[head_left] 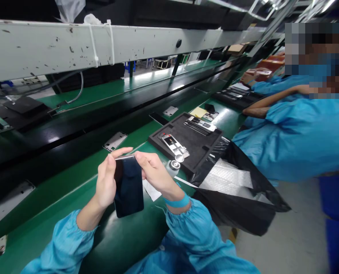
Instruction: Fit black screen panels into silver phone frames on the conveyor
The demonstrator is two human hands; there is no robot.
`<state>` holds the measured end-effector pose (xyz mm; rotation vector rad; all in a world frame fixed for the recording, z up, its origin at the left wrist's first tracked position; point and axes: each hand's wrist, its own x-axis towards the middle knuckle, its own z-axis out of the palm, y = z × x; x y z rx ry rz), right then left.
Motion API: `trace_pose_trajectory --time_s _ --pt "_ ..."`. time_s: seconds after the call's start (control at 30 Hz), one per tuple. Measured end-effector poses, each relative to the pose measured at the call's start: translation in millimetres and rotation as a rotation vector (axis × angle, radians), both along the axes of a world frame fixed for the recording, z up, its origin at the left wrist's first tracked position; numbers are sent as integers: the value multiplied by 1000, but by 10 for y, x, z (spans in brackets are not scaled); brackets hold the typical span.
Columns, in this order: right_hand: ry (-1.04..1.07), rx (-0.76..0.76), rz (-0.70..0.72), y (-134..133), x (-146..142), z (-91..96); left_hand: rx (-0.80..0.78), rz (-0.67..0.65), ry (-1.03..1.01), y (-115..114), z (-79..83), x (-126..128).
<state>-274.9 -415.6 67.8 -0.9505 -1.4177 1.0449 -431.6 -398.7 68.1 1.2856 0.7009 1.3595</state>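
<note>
Dark phone (128, 186) held upright between both hands (106, 182).

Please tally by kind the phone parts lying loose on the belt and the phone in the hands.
Dark phone, held by left hand and right hand: 1
Silver phone frames on the belt: 2
Total: 3

Both forearms are raised from the lower edge in blue sleeves. The left hand (106, 182) is curled, thumb stretched rightward on top. The right hand (155, 172) is bent at the wrist, fingers pinched inward toward the left thumb.
</note>
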Motion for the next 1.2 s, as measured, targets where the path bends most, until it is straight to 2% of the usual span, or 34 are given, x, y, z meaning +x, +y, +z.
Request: trace_pose_trajectory --time_s 0.1,0.2,0.3,0.47,0.57,0.63,0.8,0.97,1.1,1.2 --pt "20 -19 29 -31 -53 -254 -67 41 -156 167 41 -11" --pt "-84 -64 216 -180 -71 -489 -117 18 -334 296 135 -90" --pt "-117 -98 338 -291 -53 -610 -134 42 -401 335 211 -149" --pt "-127 -61 260 -261 -76 -655 -164 71 -434 294 206 -105" --pt "-61 -131 230 -222 -164 -693 -155 86 -443 288 165 -66" --pt "-35 -192 258 -202 -235 -721 -150 99 -457 304 144 -54" --pt "73 -196 269 -150 -354 -753 -167 167 -456 386 122 -57" --pt "168 -268 446 -92 -452 -755 -156 239 -484 428 145 -35" --pt "156 -317 425 -6 -552 -791 -148 289 -519 482 152 -21" --pt "140 -303 441 -5 -440 -783 -160 296 -490 658 90 -123"
